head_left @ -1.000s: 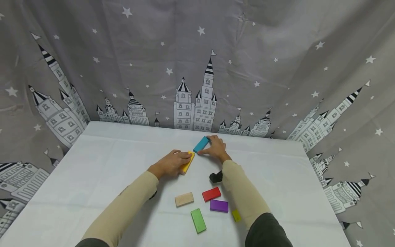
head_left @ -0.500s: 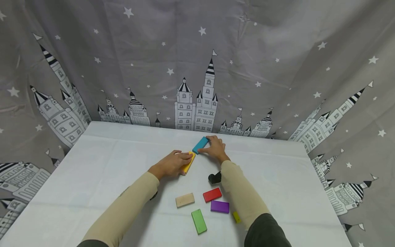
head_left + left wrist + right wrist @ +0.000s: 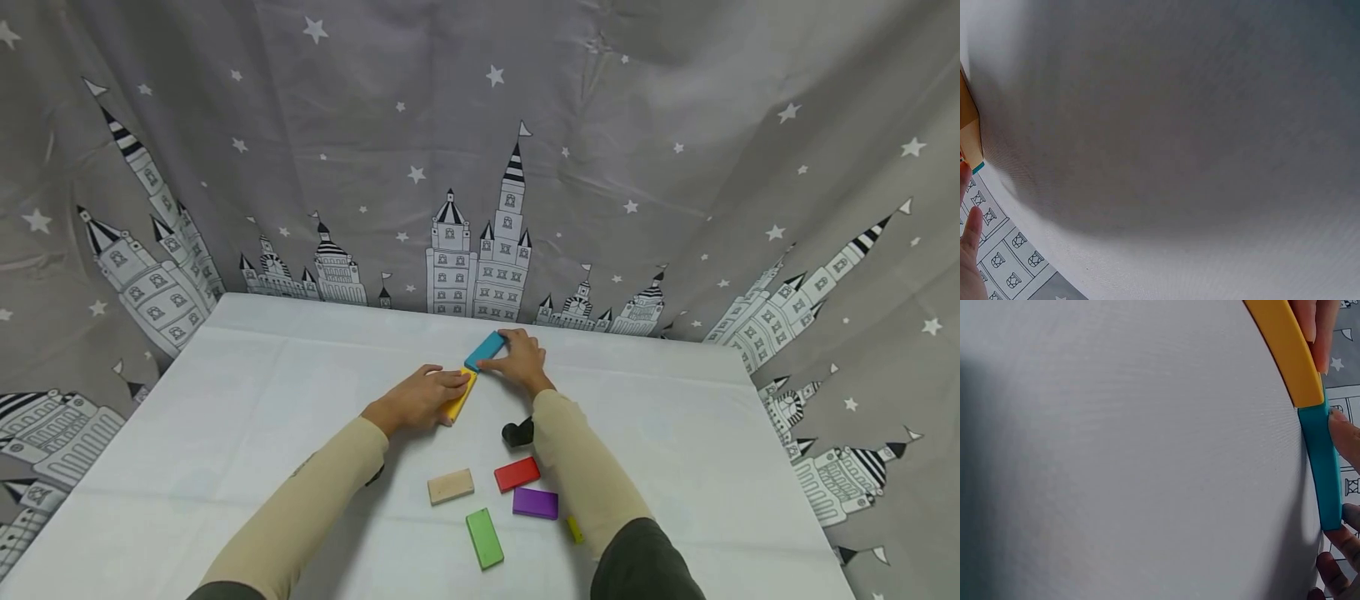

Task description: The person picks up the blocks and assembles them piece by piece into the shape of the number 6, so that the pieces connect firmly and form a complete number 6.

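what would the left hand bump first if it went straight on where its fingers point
Probably the blue block, just past the yellow block the left hand holds, though the right hand is so close that the order is unclear.

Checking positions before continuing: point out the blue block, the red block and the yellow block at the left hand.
Blue block (image 3: 483, 351): head view, middle of top face.
Red block (image 3: 517, 473): head view, middle of top face.
Yellow block (image 3: 1291, 353): right wrist view, camera-facing side.
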`<state>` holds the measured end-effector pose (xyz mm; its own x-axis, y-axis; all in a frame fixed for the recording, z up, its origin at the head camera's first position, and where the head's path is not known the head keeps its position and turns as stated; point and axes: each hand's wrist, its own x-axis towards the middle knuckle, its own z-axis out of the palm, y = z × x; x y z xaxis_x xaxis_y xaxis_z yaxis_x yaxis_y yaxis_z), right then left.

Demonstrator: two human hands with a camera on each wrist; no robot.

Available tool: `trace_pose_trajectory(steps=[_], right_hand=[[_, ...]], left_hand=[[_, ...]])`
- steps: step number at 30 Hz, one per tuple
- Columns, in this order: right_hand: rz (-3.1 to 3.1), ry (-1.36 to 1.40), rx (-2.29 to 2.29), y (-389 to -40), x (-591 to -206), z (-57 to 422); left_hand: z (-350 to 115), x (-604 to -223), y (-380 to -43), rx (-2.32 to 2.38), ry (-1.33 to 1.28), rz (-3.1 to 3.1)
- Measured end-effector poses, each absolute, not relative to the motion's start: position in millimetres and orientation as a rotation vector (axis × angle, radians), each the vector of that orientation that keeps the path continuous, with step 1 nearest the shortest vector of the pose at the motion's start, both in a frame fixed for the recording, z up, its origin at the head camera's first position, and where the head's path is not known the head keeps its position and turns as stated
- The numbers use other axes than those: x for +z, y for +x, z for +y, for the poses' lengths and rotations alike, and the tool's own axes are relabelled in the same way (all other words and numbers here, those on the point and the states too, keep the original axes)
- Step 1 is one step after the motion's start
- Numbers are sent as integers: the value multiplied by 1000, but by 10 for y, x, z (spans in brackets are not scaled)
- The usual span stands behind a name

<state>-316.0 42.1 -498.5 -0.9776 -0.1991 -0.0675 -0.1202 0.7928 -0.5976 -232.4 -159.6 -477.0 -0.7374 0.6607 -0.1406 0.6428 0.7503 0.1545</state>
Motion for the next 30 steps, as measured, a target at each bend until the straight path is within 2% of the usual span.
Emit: trace_pose_trajectory(steps=[30], right_hand=[[2849,-297,-951,-3221,-4993,425]], left_hand=[[-1525,-4782,-2358,122,974,2778]])
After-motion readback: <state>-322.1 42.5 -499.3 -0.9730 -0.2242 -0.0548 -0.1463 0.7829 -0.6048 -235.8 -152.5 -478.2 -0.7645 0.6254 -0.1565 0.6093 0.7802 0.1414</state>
